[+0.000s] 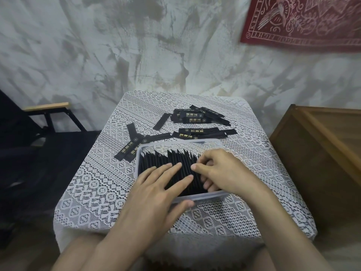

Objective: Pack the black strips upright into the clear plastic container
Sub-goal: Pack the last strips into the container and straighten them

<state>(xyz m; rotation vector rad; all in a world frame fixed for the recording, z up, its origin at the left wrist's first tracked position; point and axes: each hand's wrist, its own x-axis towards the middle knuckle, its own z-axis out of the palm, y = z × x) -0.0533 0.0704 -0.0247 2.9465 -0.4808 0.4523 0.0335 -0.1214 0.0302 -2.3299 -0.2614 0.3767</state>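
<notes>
Resting flat on the tops of the packed strips, the left hand lay with its fingers straight and spread, holding nothing; its thumb touched the near wall of the clear plastic container from outside. The right hand sat just beside it at the right end of the row, its fingers curled down among the strips there and its index finger pointing toward the left hand. Whether those fingers pinched a strip or merely pressed against the row could not be told.

The packed strips stood on edge, side by side, filling the container from its left wall to the right hand; their upper ends formed a jagged line along the far side. The container stood on the near half of a white lace tablecloth.

Beyond the container lay the loose strips, flat on the cloth in three clusters — one heap at the far middle, one just behind the far rim, and a crossed few to the left.

Around the table: a wooden cabinet to the right, a dark chair with a pale wooden armrest to the left, and a mottled grey-white wall behind, on which a red cloth with white print hung at upper right.
</notes>
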